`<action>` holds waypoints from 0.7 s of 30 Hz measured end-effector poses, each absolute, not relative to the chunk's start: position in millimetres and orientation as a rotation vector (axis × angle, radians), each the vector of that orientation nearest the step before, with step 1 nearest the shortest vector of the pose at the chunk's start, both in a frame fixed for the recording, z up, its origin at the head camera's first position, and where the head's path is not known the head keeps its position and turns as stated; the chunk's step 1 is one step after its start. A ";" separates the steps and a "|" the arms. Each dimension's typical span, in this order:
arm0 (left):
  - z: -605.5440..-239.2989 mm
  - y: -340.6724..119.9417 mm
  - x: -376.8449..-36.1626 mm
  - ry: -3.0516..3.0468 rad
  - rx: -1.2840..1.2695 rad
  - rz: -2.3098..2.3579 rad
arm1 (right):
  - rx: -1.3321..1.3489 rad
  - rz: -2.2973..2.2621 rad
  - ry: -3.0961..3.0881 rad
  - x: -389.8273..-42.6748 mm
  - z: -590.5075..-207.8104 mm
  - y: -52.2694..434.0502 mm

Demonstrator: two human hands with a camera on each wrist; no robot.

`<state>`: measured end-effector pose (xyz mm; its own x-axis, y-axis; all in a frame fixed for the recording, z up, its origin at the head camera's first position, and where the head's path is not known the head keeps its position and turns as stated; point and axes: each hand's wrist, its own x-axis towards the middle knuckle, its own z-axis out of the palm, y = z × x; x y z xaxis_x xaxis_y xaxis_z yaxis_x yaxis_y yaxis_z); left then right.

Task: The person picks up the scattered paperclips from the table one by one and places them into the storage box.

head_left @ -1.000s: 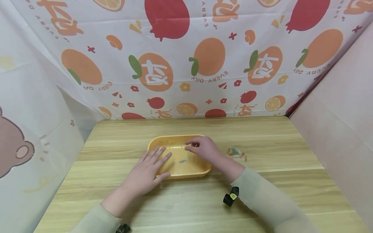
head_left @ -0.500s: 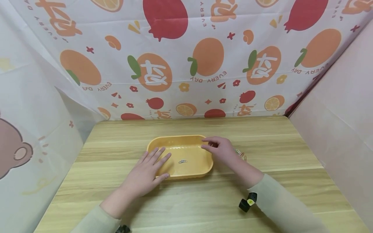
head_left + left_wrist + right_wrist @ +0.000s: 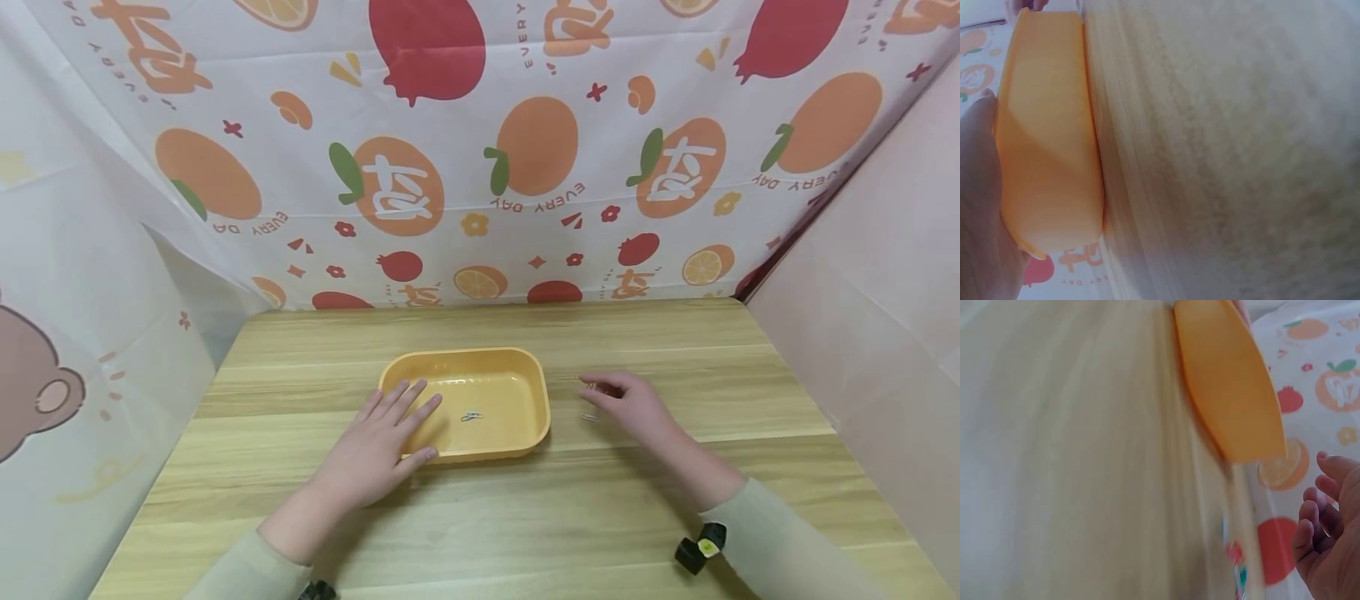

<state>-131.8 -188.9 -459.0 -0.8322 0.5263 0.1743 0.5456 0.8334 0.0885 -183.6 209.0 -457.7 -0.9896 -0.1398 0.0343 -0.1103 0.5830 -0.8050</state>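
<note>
Right hand (image 3: 1334,536) at lower right, fingers bent, apart from orange tray (image 3: 1232,384). Tray's outer wall faces camera, upper centre, on wood-grain desk (image 3: 1085,456), which blurs across the left. Small red, green and white items (image 3: 1235,552) lie on desk, lower centre; too blurred to identify. Fruit-print cloth (image 3: 1304,425) behind.

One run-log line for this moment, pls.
left hand: spread over left end of yellow tray | right hand: at loose paper clips, none visibly held | tray: on table, few clips inside
</note>
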 end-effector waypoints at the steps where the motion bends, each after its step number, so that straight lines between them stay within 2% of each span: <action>1: -459.0 -189.1 -131.9 -2.868 -0.845 -0.205 | -0.198 -1.401 2.767 -182.0 -460.1 213.7; 9: -458.5 -190.2 -133.2 -2.864 -0.844 -0.217 | -0.168 -1.433 2.780 -173.9 -473.9 241.5; 21: -456.1 -189.7 -133.8 -2.879 -0.846 -0.225 | -0.134 -1.397 2.766 -174.5 -477.0 241.7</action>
<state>-133.8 -189.7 -456.1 -0.8338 0.5259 0.1680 0.5456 0.8314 0.1054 -174.5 241.7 -477.0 -0.9955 -0.0950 0.0031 -0.0589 0.5904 -0.8050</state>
